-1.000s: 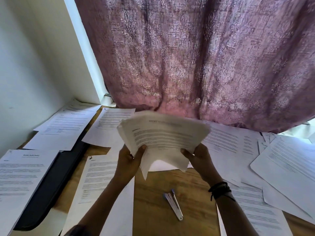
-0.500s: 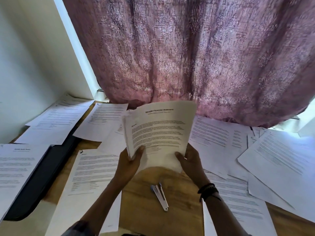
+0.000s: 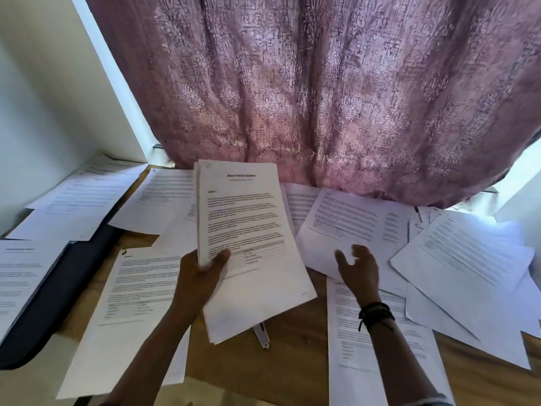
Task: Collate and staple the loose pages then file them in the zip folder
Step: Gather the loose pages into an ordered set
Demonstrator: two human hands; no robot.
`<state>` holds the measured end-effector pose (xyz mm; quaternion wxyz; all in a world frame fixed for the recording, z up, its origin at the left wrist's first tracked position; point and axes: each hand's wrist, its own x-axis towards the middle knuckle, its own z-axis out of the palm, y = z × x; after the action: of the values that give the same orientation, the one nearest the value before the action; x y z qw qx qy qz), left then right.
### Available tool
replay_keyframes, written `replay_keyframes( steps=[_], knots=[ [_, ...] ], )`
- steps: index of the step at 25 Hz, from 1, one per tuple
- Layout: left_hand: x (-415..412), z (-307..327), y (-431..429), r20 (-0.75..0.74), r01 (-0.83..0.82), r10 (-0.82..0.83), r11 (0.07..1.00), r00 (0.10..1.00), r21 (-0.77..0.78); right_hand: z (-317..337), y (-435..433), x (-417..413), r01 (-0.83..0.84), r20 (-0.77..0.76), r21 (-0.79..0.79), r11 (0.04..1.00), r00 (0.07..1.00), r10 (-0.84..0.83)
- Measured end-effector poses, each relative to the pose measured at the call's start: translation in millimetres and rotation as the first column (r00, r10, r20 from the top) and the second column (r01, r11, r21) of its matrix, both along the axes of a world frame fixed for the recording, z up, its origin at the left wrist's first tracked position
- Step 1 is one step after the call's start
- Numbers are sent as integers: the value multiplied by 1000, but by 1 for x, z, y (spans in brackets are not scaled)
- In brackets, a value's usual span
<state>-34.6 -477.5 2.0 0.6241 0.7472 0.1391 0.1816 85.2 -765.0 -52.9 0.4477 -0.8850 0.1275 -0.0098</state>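
Observation:
My left hand (image 3: 196, 278) grips a stack of printed pages (image 3: 248, 238) by its left edge, thumb on the top sheet, holding it above the wooden table (image 3: 292, 364). My right hand (image 3: 357, 268) hovers free with fingers spread, over the loose pages (image 3: 348, 227) at centre right. A white stapler (image 3: 261, 334) lies on the table, mostly hidden under the held stack. The dark zip folder (image 3: 55, 300) lies at the left, partly covered by sheets.
Loose printed sheets cover most of the table: a pile at the left (image 3: 79, 200), one near my left forearm (image 3: 128, 300), several at the right (image 3: 468, 259). A purple patterned curtain (image 3: 322, 98) hangs behind the table. A white wall (image 3: 44, 112) stands at the left.
My right hand has let go of the stack and moved right over the loose pages. The stack now hangs from my left hand alone, tilted more upright.

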Motion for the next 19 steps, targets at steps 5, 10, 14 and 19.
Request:
replay_keyframes(
  steps=[5,10,14,19],
  knots=[
    [-6,-3,-10,-11,-18,17,999,1000,-51,-12,-28,8,78,-185,-266,961,974,-130],
    [-10,-4,-13,-17,-8,7,998,1000,-70,-5,-31,12,93,-257,-216,972,955,-148],
    [-15,-6,-15,-31,1,-4,996,1000,-93,3,-33,18,103,-321,-150,983,936,-147],
    [-18,-6,-7,-56,5,-12,993,998,-114,-4,-33,20,77,-290,-165,983,949,-123]
  ],
)
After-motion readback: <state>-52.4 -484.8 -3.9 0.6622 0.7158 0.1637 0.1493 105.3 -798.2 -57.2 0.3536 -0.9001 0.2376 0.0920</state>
